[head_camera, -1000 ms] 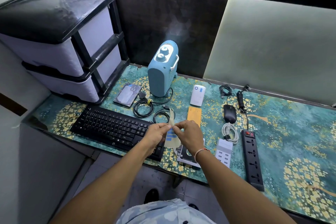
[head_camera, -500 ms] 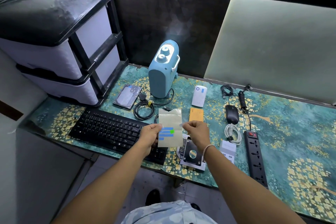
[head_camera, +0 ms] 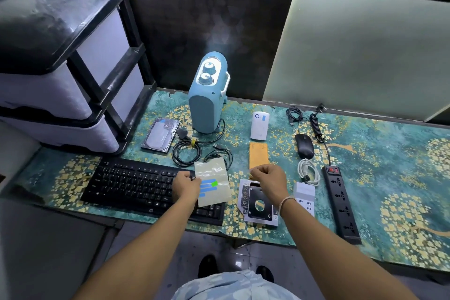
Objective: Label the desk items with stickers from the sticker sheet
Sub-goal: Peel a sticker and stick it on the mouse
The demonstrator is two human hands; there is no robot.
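Head view: the left hand (head_camera: 186,184) pinches the left edge of the sticker sheet (head_camera: 212,181), holding it above the right end of the keyboard (head_camera: 136,184). The sheet's long axis runs away from the person, slightly tilted, and 3 blue strips plus 1 green sticker (head_camera: 214,183) sit in its lower half, just beside the left fingers.

The right hand (head_camera: 269,181) is curled closed, clear of the sheet and to its right, fingertips drawn together as if pinching something small. Whether a sticker is between them cannot be told.

That hand hangs over the near end of the orange card (head_camera: 258,154), with the drive caddy (head_camera: 259,204) directly below the wrist. The card lies just ahead of the knuckles, its long axis pointing away from the person; the caddy lies nearer the body. Both are far closer to the right hand than to the left, so I judge the next placement belongs to the right hand.

The power bank (head_camera: 260,125) and the hard drive (head_camera: 159,134) each show a blue mark, apparently labels already on.
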